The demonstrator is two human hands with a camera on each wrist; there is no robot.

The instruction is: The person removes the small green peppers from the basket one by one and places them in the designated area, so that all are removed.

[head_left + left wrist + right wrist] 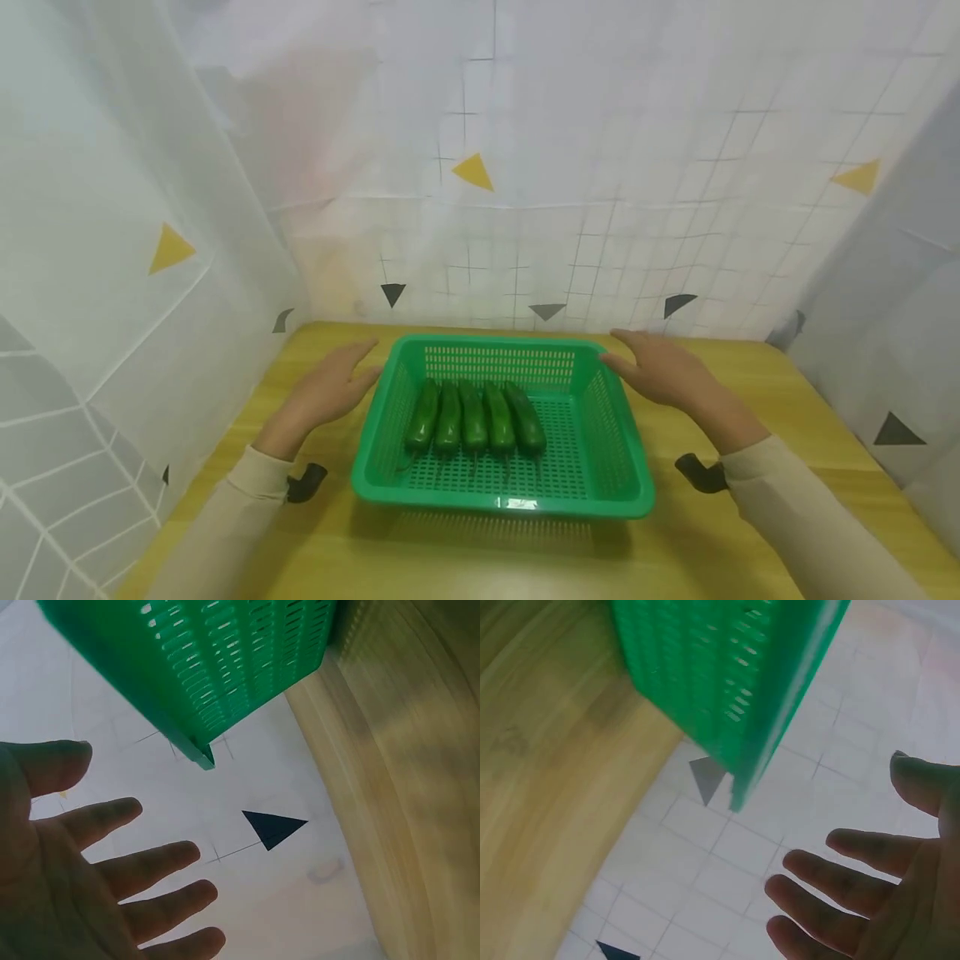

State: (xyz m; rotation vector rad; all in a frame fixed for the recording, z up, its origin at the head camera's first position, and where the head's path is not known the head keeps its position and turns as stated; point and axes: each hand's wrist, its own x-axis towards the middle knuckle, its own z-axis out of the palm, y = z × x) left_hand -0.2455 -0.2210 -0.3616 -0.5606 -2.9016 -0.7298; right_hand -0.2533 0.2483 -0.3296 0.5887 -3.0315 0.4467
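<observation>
A green plastic basket (501,507) with slotted walls stands on the wooden table in the head view. Several dark green peppers (475,421) lie side by side in its left and middle part, stems toward me. Just left of the basket is my left hand (330,387), its fingers straight and spread. My right hand (663,371) hovers by the far right corner, thumb close to the rim. Both wrist views show a gap between the fingers and the basket wall (225,660). Neither hand holds anything.
The yellowish wooden table (480,571) extends around the basket. White patterned sheeting (637,125) with grid lines and triangles hangs behind it and along both sides. A black wrist mount (306,483) sticks out from the left sleeve, another (701,473) from the right.
</observation>
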